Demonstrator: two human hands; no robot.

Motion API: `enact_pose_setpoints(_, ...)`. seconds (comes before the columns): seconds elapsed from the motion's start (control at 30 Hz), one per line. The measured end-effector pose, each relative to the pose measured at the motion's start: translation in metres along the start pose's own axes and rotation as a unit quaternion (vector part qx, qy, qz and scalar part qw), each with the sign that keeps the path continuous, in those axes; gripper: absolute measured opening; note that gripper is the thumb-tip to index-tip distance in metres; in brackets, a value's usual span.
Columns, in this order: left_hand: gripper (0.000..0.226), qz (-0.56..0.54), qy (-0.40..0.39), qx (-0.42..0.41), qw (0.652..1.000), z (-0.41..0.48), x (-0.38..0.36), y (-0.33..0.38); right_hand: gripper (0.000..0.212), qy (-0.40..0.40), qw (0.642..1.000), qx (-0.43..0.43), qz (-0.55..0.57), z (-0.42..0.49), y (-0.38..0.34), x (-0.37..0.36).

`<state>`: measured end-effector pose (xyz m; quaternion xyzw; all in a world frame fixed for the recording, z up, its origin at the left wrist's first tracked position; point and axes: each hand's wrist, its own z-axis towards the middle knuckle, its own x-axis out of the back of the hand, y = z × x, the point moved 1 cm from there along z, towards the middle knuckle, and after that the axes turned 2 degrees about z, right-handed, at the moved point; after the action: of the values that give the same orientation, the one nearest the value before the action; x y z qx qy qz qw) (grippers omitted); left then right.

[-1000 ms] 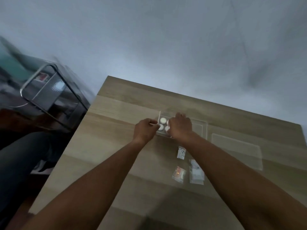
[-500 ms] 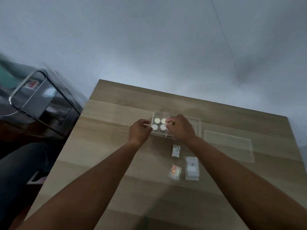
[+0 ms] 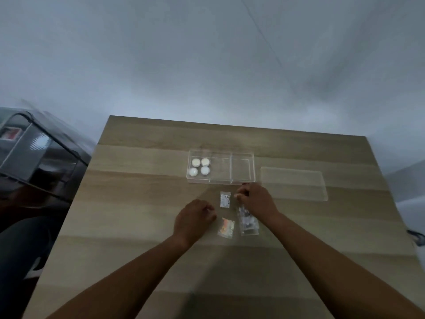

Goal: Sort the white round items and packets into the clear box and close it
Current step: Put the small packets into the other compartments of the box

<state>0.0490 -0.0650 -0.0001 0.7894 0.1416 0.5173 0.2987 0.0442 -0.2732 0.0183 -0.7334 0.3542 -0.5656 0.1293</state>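
Note:
The clear box (image 3: 243, 180) lies open on the wooden table (image 3: 128, 203), with several white round items (image 3: 199, 166) in its left compartment; the middle and right compartments hold nothing. Its flat clear lid (image 3: 294, 185) rests to the right. Three small packets lie in front of the box: a speckled one (image 3: 224, 199), an orange-tinted one (image 3: 226, 227) and a larger one (image 3: 248, 223) partly under my right wrist. My right hand (image 3: 255, 199) hovers beside the speckled packet, fingers curled, holding nothing. My left hand (image 3: 194, 218) sits curled left of the orange packet.
A dark chair with a metal frame (image 3: 30, 157) stands off the table's left edge. A plain wall (image 3: 207, 54) rises behind the table. A dark object (image 3: 416, 237) pokes in at the table's right edge.
Both hands have pulled back from the box's left compartment toward the packets. The white round items now show uncovered in the box.

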Motion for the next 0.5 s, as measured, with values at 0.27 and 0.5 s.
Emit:
enact_pose_setpoints(0.27, 0.051, 0.175, -0.004, -0.032, 0.984, -0.013, -0.037, 0.017, 0.055, -0.007, 0.997, -0.024, -0.069, 0.004, -0.004, -0.036)
enact_pose_setpoints(0.5, 0.034, 0.152, -0.038, -0.003, 0.988, -0.015, -0.038, 0.02, 0.027, -0.001, 0.998, -0.015, -0.058, 0.003, -0.008, -0.034)
